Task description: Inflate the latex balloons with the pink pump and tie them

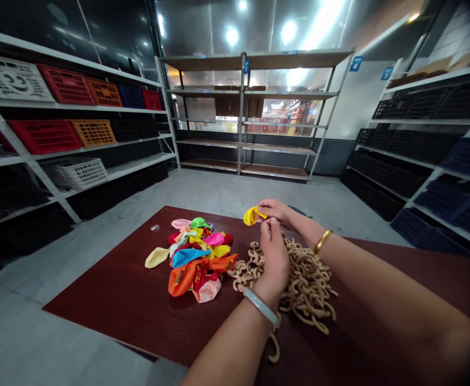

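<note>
My right hand (275, 209) pinches a limp yellow balloon (252, 215) above the dark red table (130, 300). My left hand (274, 257), with a pale bangle on the wrist, is raised just below it, fingers curled up toward the balloon's neck; what its fingertips hold is hidden. Under both hands lies a heap of tan wooden hook-shaped pieces (305, 287). A pile of deflated balloons (196, 257) in several colours lies to the left of the hands.
Metal shelving lines the room: coloured crates (66, 86) on the left racks, dark crates (419, 145) on the right, an open rack (243, 112) at the back. Grey floor surrounds the table.
</note>
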A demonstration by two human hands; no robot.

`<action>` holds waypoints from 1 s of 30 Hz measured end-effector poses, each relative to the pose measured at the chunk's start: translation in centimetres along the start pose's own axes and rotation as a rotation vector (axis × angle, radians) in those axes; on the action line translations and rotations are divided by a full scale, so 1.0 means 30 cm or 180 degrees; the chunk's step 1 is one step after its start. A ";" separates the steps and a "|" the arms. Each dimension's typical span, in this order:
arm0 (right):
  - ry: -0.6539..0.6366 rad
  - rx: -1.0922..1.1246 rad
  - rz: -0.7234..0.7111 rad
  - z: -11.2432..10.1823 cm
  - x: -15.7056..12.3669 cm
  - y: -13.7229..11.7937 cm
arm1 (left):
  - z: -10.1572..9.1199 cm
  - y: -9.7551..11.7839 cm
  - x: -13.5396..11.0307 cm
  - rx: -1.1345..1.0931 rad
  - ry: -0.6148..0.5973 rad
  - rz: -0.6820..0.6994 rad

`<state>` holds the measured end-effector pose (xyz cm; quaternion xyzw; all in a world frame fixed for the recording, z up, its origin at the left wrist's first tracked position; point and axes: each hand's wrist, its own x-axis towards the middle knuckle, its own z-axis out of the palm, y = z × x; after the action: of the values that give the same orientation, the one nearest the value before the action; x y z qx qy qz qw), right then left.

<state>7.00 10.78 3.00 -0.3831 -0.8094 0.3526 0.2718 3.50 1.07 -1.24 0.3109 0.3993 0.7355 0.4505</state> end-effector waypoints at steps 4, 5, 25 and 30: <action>0.0120 -0.0025 0.0094 -0.076 -0.041 0.000 | -0.005 -0.039 0.032 -0.0116 -0.0187 -0.0694; 0.0201 -0.0032 0.0081 -0.087 -0.071 -0.001 | -0.003 -0.045 0.030 -0.0194 -0.0276 -0.0868; 0.0948 -0.2558 0.1181 -0.403 -0.692 0.293 | -0.023 0.032 0.064 -0.1249 0.0141 -0.0575; 0.0736 -0.2603 0.1409 -0.407 -0.812 0.430 | -0.031 0.038 0.072 -0.1352 -0.0253 -0.0642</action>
<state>34.83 1.34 -3.82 -0.6585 -0.7452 0.0098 0.1053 1.38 2.43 -0.49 0.1964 0.2466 0.7414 0.5924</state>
